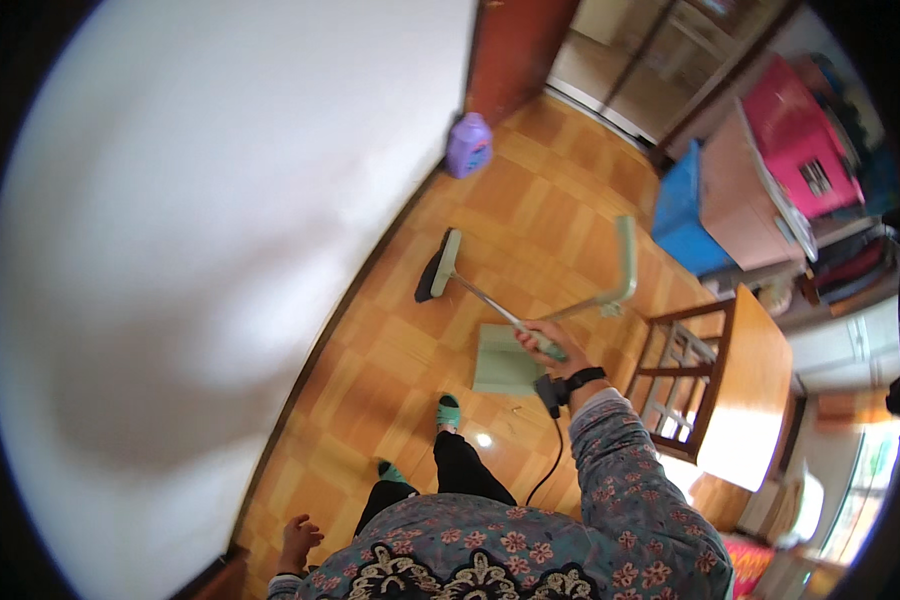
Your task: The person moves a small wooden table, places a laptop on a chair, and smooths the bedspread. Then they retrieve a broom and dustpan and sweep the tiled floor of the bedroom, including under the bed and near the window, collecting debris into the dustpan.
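Note:
My right hand [551,349] is closed around the grip of a broom [487,298], its thin metal handle slanting up and left. The broom's pale head [445,262] with dark bristles rests on the floor near the wall. Beneath my right hand a pale green dustpan [502,360] lies on the floor, partly covered by the hand and wrist. A bent pale green handle [625,270], blurred, rises beyond the hand; its joint with the dustpan is hidden. My left hand [300,541] hangs low at my left side, with nothing in it and its fingers apart.
A white wall [270,187] runs along the left, with a purple bottle [469,146] at its foot near a red-brown door [517,56]. To the right stand a blue bin [686,217], a pink box [802,142] and a wooden table [750,390]. The floor [390,345] is wood-patterned.

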{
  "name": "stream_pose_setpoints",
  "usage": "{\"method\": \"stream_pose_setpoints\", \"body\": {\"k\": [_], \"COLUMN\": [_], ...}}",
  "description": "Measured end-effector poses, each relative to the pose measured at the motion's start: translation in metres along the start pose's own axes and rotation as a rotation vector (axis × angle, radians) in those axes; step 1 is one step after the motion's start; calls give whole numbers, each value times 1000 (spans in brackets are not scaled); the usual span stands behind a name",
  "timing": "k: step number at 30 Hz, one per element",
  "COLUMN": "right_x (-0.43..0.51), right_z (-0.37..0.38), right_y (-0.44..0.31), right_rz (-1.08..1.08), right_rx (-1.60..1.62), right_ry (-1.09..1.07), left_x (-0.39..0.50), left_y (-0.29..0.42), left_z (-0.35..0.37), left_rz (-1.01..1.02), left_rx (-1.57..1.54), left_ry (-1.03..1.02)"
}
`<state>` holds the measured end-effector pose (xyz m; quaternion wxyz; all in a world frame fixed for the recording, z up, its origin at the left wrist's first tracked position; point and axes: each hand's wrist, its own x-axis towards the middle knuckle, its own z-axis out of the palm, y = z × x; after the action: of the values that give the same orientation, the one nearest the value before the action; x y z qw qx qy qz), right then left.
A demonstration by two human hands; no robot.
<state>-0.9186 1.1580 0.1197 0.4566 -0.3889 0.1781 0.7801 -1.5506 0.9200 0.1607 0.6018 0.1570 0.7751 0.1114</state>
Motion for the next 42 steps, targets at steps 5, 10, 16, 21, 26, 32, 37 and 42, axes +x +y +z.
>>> {"method": "stream_pose_setpoints", "body": {"k": [5,10,16,21,26,32,37,42], "right_x": [-20,-133,-270,-347,-383,-414,-449,-513], "right_z": [-1,-21,-21,-18,-26,-87,-162,-248], "right_y": [63,130,262,410,520,584,579,537], "right_rz": [-454,-331,-142,-147,-302,-620,-941,-1101], "right_rx": [-788,-646,-619,-358,94,587,790,807], "right_ry": [189,194,261,456,669,737,647,634], "left_x": [55,137,216,244,185,64,-11,-84], "left_y": [63,154,259,314,303,208,127,68], "left_z": [1,15,71,138,272,418,499,577], "left_rz": [140,70,134,258,466,568,556,611], "left_rx": [257,362,851,1125,1407,1527,1708,1737], "left_ry": [-92,-233,-409,-588,-745,-908,-902,-967]}}
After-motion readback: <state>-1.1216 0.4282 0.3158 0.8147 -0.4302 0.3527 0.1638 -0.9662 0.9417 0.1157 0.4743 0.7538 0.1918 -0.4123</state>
